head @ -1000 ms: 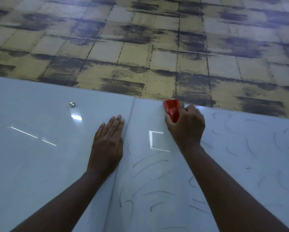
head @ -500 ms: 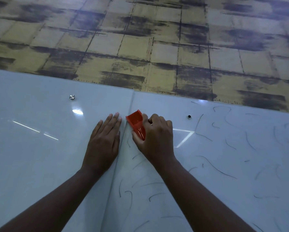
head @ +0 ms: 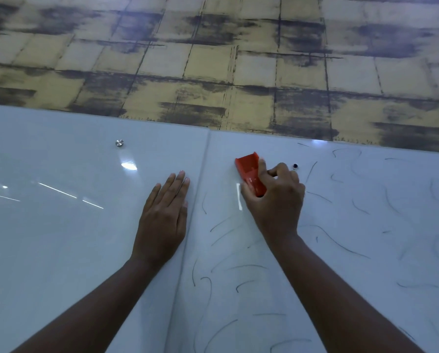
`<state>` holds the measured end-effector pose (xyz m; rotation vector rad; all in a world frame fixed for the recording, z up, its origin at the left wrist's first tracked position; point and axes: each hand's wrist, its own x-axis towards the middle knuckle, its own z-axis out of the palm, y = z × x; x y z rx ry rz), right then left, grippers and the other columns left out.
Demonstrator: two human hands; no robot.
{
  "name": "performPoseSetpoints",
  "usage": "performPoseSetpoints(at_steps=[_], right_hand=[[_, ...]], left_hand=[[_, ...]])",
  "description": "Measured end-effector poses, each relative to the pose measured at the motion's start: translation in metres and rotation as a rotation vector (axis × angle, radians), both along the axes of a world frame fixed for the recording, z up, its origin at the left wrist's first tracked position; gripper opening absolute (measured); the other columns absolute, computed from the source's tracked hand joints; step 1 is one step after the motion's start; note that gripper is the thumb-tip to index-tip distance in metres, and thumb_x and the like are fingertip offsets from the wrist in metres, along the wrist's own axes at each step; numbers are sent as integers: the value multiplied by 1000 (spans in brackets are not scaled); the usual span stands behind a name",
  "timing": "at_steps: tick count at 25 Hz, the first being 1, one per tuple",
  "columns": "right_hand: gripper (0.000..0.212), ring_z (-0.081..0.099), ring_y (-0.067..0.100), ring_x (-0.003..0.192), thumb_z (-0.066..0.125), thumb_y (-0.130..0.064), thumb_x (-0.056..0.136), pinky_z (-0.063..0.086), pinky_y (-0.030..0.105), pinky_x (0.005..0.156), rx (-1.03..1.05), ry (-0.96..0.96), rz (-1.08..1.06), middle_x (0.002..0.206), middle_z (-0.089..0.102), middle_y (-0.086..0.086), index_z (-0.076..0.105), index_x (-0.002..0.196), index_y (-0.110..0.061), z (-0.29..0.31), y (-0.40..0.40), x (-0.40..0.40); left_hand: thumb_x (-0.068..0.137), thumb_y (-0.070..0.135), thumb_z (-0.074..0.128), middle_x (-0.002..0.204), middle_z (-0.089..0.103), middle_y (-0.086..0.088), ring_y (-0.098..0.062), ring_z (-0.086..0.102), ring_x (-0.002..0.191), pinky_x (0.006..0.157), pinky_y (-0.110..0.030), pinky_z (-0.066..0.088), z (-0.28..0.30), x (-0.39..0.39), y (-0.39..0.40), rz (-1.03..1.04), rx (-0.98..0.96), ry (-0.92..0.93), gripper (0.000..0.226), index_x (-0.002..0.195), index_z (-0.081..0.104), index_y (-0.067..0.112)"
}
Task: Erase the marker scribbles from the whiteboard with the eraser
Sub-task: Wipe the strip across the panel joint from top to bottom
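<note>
**A:** What do I have in view from the head camera?

**B:** I see the right hand (head: 277, 200) wrapped round a red eraser (head: 250, 174), fingers curled over its top, thumb side toward the seam. The eraser sits against the whiteboard (head: 366, 276), on the right-hand panel, near its upper edge and just right of the vertical seam (head: 200, 179) between the two panels.

**A:** And my other hand?

**B:** The left hand (head: 163, 215) lies flat on the left-hand panel (head: 60, 225), fingers straight and together, holding nothing. Its little-finger side runs right beside the seam.

**A:** Where are the scribbles?

**B:** Thin dark marker scribbles (head: 340, 245) are scattered over the right panel: short curved strokes below the eraser, between my forearms, and out to the right edge of the view. The patch directly around the eraser looks bare of strokes, though glare streaks lie there. I see no strokes on the left panel, only light reflections.

**A:** Anything else on the board?

**B:** A silver mounting stud (head: 119, 143) sits on the left panel, well up from my left hand. A small dark round fitting (head: 295, 166) shows just beyond my right knuckles. Above the board is a wall (head: 213, 59) of yellowish squares with dark smudges.
</note>
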<state>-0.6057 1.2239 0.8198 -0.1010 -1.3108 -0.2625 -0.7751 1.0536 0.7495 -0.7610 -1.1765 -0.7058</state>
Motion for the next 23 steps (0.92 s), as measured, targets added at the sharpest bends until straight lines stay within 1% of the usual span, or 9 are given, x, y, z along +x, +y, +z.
performPoseSetpoints(at_steps=[3,5,8,10,13,15,18,20,23], right_hand=[[62,52,23,86,70,-48,86,43,36,74,182,-114,22,98,58,3,64,138,-15,-22,-13,-8],[61,52,21,87,67,-50,86,40,35,75,313,-185,9,100,59,1,65,137,-18,-41,-14,-10],[61,55,22,87,64,-54,85,39,37,76,412,-249,-44,99,62,-2,67,136,-21,-50,-10,-3],[58,57,25,85,65,-53,83,41,39,74,389,-220,-73,97,63,-1,69,132,-22,-41,1,8],[54,57,30,81,74,-47,83,44,41,71,171,-60,-24,93,63,4,70,131,-23,-21,32,33],[60,56,29,83,81,-42,83,49,45,72,20,7,17,95,63,8,66,136,-18,-18,47,43],[62,53,30,84,86,-35,80,54,48,73,-115,69,158,97,64,9,67,136,-16,-21,34,34],[60,50,27,84,88,-33,76,52,46,71,-76,12,250,94,63,4,70,132,-21,-38,7,16],[63,50,20,87,86,-37,76,49,39,73,122,-191,255,100,62,-4,67,136,-26,-88,-24,-10]], left_hand=[[110,22,32,171,34,-6,-18,25,161,131,-45,24,-2,-2,-1,-15,-21,-17,54,162,40,8],[111,23,33,172,32,-6,-17,22,162,131,-47,24,-5,-3,-2,-14,-30,-31,54,163,38,9],[111,23,34,173,31,-5,-16,21,162,131,-47,24,-9,-2,-3,-13,-38,-41,54,164,36,10],[111,22,33,172,32,-6,-17,23,162,131,-45,23,-16,-1,-3,-16,-32,-34,54,163,37,9],[111,19,33,171,35,-7,-20,28,161,130,-46,24,-29,-1,-6,-14,-13,-4,53,161,40,7],[110,18,33,170,36,-7,-21,29,160,129,-47,26,-36,-1,-7,-6,-11,2,52,161,42,6],[110,16,34,169,38,-8,-21,31,159,129,-48,28,-39,1,-7,9,-3,10,52,160,44,5],[109,15,36,169,39,-7,-20,31,159,129,-47,28,-40,2,-7,11,1,6,52,159,44,5],[109,16,37,171,35,-7,-19,27,161,131,-46,26,-48,3,-8,13,-21,-22,53,161,42,6]])
